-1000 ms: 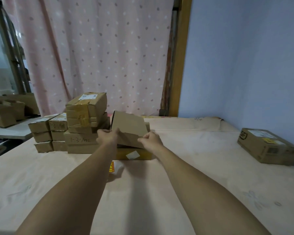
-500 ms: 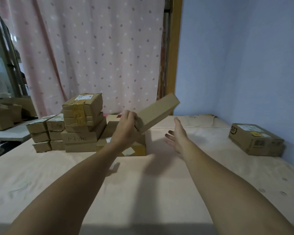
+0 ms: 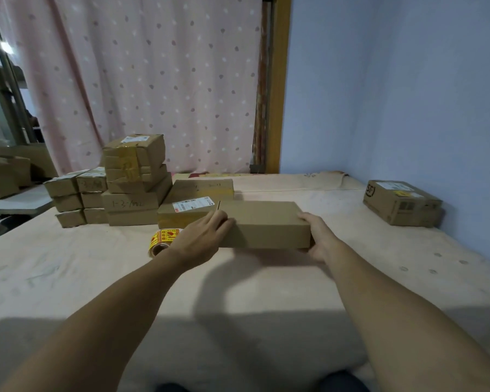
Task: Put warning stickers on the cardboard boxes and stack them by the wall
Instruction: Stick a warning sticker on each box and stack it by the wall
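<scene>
A long flat cardboard box point(image 3: 266, 222) is held level just over the bed between both hands. My left hand point(image 3: 201, 239) grips its left end, fingers curled over the top edge. My right hand point(image 3: 317, 236) cups its right end from the side and below. A roll of yellow and red warning stickers point(image 3: 163, 239) lies on the bed just left of my left hand. One brown box point(image 3: 402, 202) with a yellow sticker on top sits by the blue wall at the right.
A pile of several cardboard boxes point(image 3: 130, 188) stands at the back left in front of the pink curtain. Two flat boxes point(image 3: 187, 207) lie right behind the held one. More boxes point(image 3: 3, 174) sit on a side table at far left.
The flat box came off the pile, swung tilted in my left hand alone, and now lies level lower and to the right with my right hand back on its end.
</scene>
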